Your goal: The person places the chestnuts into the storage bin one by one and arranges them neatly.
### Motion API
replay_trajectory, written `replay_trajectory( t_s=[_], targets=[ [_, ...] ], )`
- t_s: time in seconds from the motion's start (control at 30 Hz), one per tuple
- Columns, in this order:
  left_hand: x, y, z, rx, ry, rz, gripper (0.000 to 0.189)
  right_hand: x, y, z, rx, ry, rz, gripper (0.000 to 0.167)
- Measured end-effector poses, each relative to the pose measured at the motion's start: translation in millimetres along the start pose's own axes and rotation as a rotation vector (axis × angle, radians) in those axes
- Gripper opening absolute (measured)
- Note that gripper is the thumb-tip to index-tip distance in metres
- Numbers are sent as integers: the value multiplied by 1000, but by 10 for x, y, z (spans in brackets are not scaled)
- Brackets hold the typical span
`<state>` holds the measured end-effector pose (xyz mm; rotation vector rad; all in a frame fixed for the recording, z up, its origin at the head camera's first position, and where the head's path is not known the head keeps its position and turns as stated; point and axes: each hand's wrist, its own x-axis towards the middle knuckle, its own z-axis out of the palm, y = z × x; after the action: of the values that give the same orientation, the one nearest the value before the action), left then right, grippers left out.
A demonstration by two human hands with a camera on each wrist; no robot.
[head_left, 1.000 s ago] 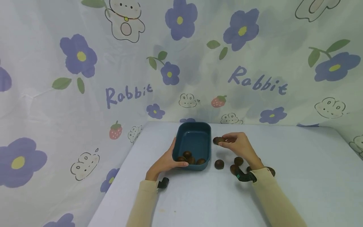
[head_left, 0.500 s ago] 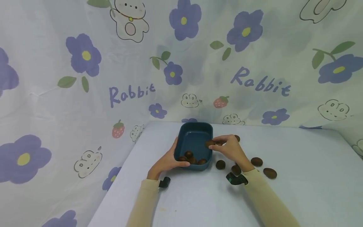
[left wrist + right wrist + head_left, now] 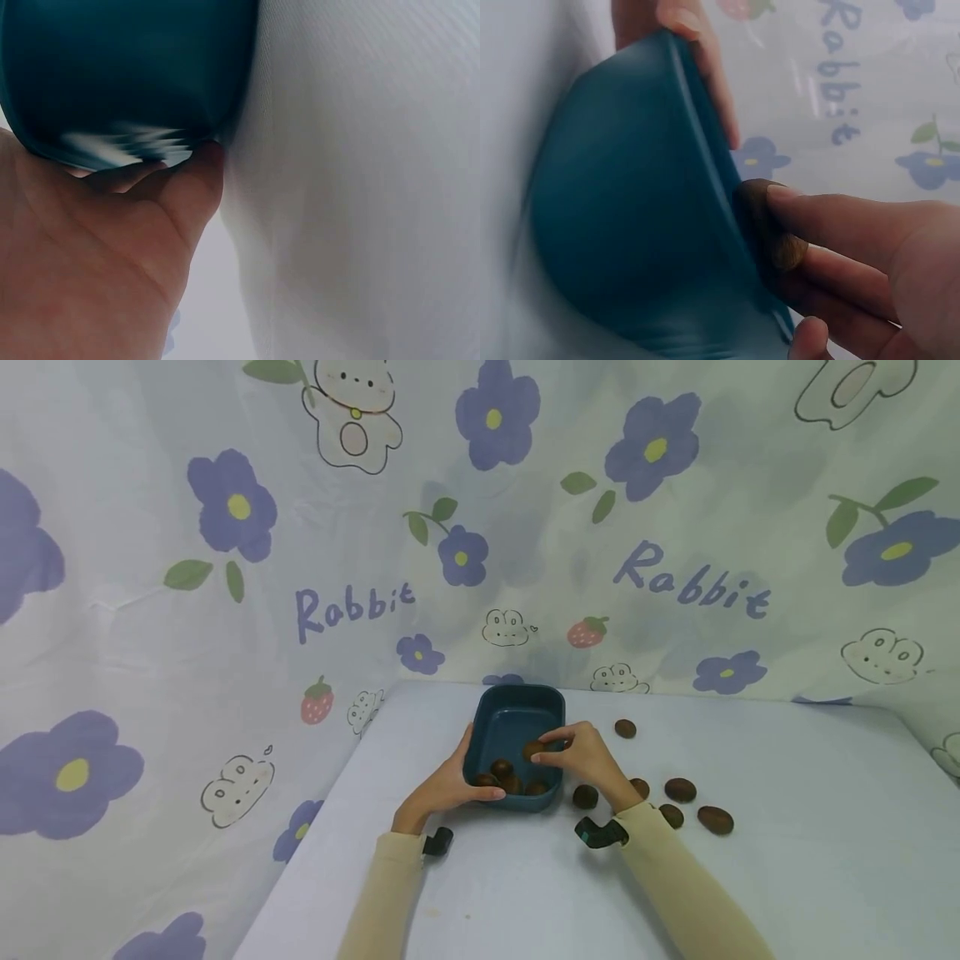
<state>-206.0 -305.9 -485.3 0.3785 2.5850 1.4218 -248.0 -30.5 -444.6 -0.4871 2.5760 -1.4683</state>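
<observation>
A dark teal rectangular box (image 3: 513, 722) stands on the table, with several brown kiwis (image 3: 502, 768) gathered at its near end. My left hand (image 3: 442, 785) grips the box at its near left corner, thumb along the near rim and the other fingers along the left side. In the left wrist view that hand (image 3: 97, 232) lies against the box's outer wall. Over the box's right side, my right hand (image 3: 577, 753) pinches one kiwi (image 3: 533, 750) between thumb and fingers. The right wrist view shows this kiwi (image 3: 776, 232) right at the rim, partly covered by the fingers.
Several loose kiwis (image 3: 680, 790) lie on the white table (image 3: 810, 810) to the right of the box, some beside the right forearm. One kiwi (image 3: 625, 728) sits farther back. A printed cloth (image 3: 555, 543) hangs behind the table.
My right hand has moved left from beside the box to over its right side, carrying a kiwi. Another kiwi now shows on the table behind it. The left hand keeps holding the box.
</observation>
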Motion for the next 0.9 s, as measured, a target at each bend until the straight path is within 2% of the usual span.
replay_trajectory(
  t_s=[0.17, 0.33, 0.57, 0.8, 0.9],
  targets=[
    [1, -8, 3, 8, 2, 10, 136, 12, 27, 87, -51, 8, -25, 34],
    [-22, -14, -2, 15, 7, -20, 138, -1, -14, 146, -95, 17, -42, 34],
    [-25, -9, 3, 23, -4, -21, 138, -8, -26, 182, -137, 35, -12, 31],
    [-7, -3, -5, 11, 1, 19, 136, 12, -11, 227, -199, 39, 3, 32],
    [-12, -7, -13, 24, 2, 3, 137, 25, -23, 250, -232, 47, 8, 32]
  ],
)
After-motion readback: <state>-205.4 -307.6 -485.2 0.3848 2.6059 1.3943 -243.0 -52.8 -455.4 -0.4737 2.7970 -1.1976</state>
